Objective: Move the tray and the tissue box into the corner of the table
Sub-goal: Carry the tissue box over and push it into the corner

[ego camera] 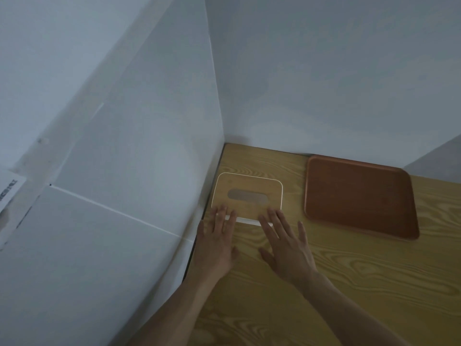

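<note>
The tissue box (247, 186), white with a wooden lid and a grey oval slot, stands on the table close to the left wall, a little short of the back corner. My left hand (218, 239) and my right hand (287, 245) lie flat with fingers spread, their fingertips resting on the box's near edge. The brown tray (359, 198), rectangular and with nothing in it, lies flat to the right of the box against the back wall, a narrow gap of wood between the two.
The wooden table (349, 283) meets white walls on the left and at the back, forming the corner (225, 146). A strip of bare wood lies between the box and the back wall. A paper label (8, 193) hangs on the left wall.
</note>
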Motion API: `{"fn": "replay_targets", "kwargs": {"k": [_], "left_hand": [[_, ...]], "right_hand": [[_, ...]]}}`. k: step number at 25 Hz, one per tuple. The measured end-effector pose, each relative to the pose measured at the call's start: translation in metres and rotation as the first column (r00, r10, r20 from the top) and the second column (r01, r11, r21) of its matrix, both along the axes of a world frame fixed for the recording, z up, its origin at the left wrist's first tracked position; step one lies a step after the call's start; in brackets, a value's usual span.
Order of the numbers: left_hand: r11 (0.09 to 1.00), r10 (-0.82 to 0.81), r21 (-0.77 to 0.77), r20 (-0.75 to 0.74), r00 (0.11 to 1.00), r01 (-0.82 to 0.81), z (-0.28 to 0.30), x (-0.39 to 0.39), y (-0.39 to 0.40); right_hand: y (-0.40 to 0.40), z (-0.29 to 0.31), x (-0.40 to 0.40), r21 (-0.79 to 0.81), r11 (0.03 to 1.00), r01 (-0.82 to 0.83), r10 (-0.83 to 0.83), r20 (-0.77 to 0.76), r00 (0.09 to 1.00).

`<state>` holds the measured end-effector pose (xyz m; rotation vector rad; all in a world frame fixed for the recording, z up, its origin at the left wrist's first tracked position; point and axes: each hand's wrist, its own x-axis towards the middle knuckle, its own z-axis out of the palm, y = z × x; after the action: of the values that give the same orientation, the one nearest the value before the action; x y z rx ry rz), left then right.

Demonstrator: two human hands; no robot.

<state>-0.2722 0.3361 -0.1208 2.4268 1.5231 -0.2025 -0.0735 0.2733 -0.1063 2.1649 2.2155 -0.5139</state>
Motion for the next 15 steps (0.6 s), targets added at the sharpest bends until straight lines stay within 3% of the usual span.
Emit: {"fn": "replay_targets", "kwargs": {"k": [15], "left_hand": [[0.996,0.006,-0.090,-0.225,0.974,-0.027,0.050,0.055,0.118]], "right_hand": [[0.118,0.017,0.026,-0.149,0.989,0.022,-0.019,0.019,1.000]]}}
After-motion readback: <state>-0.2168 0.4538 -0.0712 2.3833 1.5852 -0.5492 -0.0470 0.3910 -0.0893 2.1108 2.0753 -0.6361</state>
